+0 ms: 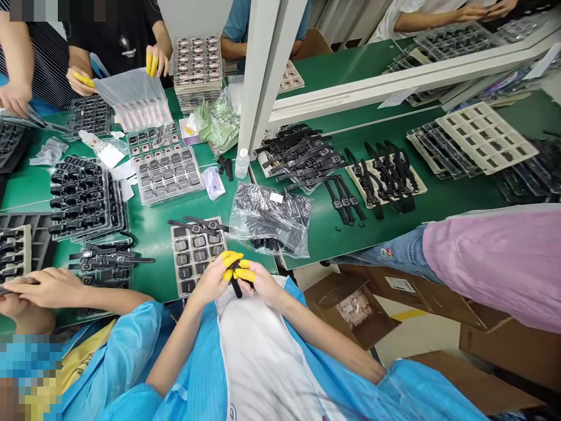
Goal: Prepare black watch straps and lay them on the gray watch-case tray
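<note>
Both my hands meet close to my chest at the table's front edge, with yellow covers on several fingertips. Between them is a black strap (237, 286), one end hanging down. My left hand (215, 279) pinches it from the left, and my right hand (259, 282) grips it from the right. Fingers hide most of the piece. Just left of my hands lies a pale tray (179, 269) of square dark watch modules, with two black strapped watches (204, 227) across its top edge. Beyond my hands rests a clear plastic bag (272, 219) with black straps in and under it.
Stacked trays of watches (81, 199) stand at left, near a co-worker's hands (44, 287). Across the table a person holds a plastic bag (135, 99). A small bottle (242, 164) stands by the white post (263, 76). Right: watch pile (302, 155), pink-sleeved person (491, 263), cardboard boxes (350, 310).
</note>
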Motion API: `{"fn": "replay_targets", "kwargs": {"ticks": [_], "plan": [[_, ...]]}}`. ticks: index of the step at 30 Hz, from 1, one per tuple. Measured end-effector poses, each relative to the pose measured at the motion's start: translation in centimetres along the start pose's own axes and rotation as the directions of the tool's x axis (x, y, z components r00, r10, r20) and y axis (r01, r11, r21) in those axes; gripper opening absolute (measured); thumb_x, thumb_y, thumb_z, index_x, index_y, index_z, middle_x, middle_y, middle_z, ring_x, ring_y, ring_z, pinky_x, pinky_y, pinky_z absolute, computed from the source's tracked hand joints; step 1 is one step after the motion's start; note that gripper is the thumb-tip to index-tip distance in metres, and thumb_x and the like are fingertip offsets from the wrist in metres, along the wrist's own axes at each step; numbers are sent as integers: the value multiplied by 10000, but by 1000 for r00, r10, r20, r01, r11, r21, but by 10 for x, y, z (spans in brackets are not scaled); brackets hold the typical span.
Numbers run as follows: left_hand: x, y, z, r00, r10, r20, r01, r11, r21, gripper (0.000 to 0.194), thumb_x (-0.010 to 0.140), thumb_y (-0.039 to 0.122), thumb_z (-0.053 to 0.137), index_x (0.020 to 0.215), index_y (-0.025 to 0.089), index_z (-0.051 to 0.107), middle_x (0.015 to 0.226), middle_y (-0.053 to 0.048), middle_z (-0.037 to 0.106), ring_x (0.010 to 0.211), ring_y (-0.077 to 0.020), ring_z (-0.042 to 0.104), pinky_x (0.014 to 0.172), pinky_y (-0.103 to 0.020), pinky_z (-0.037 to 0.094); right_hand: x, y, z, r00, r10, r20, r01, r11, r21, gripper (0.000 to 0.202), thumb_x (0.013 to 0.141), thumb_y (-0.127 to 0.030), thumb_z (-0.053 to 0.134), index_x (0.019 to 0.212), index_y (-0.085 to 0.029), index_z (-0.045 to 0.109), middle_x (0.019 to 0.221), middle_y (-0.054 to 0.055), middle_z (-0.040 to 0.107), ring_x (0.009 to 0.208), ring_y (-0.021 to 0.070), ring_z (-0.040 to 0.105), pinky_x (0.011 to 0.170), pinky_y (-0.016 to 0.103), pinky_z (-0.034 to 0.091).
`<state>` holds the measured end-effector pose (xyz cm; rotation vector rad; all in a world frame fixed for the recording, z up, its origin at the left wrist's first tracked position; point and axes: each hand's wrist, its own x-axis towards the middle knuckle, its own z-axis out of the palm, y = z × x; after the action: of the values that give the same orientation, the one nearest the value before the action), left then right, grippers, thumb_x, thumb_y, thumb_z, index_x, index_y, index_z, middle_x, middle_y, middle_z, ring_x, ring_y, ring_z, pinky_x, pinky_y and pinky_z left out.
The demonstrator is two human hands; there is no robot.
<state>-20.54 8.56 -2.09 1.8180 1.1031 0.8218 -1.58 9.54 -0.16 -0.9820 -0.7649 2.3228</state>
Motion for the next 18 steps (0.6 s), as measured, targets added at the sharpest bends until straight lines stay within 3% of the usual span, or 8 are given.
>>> {"fn": "replay_targets", "kwargs": {"ticks": [9,14,18], "plan": [[-9,0,13,996,-50,-79,51,999,13,547,962,54,400,1474,216,502,1348,-119,609,1276,-229,590,1096,-416,514,4,1,5,998,53,-31,-43,961,273,363,764,-435,783,803,-222,492,475,-105,408,406,64,275,410,208,198],[-9,7,1,994,-95,45,92,994,55,469,1044,177,382,1504,203,468,1389,-141,567,1305,-249,567,1117,-427,504,6,2,3,994,90,-58,-70,955,288,385,736,-424,788,777,-225,460,475,-109,390,401,54,244,407,203,168],[-9,4,-6,988,-113,106,76,949,305,448,996,210,460,1438,166,521,1252,-152,591,1192,-281,603,1029,-465,559,10,2,3,984,157,-80,-134,961,240,397,702,-416,782,780,-231,439,471,-126,358,409,46,205,414,200,131]]}}
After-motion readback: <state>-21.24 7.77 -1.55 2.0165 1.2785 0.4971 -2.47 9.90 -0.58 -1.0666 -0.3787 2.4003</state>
